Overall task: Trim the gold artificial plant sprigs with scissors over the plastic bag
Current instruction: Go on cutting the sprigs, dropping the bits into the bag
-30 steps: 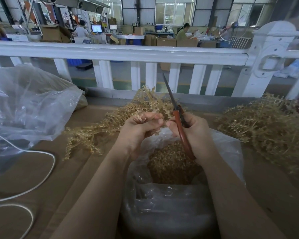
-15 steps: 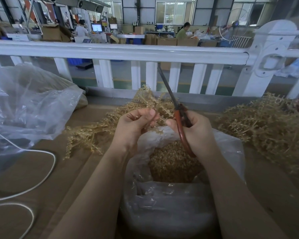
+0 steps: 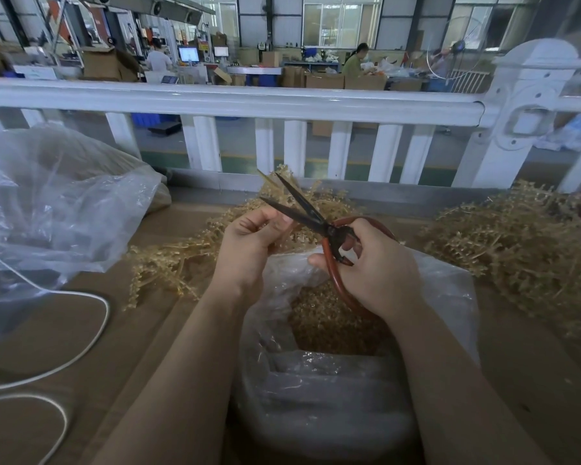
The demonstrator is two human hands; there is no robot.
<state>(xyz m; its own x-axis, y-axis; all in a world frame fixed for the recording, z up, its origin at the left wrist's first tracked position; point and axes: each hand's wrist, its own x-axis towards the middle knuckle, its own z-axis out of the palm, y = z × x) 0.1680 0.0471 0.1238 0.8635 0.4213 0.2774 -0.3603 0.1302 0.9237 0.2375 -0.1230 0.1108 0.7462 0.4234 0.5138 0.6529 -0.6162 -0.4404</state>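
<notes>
The left hand (image 3: 249, 243) has its fingers curled in, pinching a small gold sprig piece (image 3: 287, 229) at the fingertips, right at the crotch of the scissors' parted blades. At about nine o'clock from it, a large clear plastic bag (image 3: 57, 203) lies crumpled on the brown surface (image 3: 131, 347); what it holds cannot be made out through the film. A white cord (image 3: 81, 357) loops over the surface at seven o'clock. Behind the left hand, toward ten o'clock, a heap of gold artificial sprigs (image 3: 175, 260) sprawls, thin beaded stems tangled together. Directly below both hands, at six o'clock, an open plastic bag (image 3: 316, 391) stands with its mouth up, holding a mound of small gold clippings (image 3: 329, 320). The right hand (image 3: 376, 263) grips the red loop handles of the scissors (image 3: 316, 223), fingers curled through and round them; the dark blades are spread, tips pointing toward eleven o'clock. At three o'clock, a second, bushier pile of gold sprigs (image 3: 517, 243) rests on the surface. A white railing (image 3: 282, 102) crosses at twelve o'clock.
</notes>
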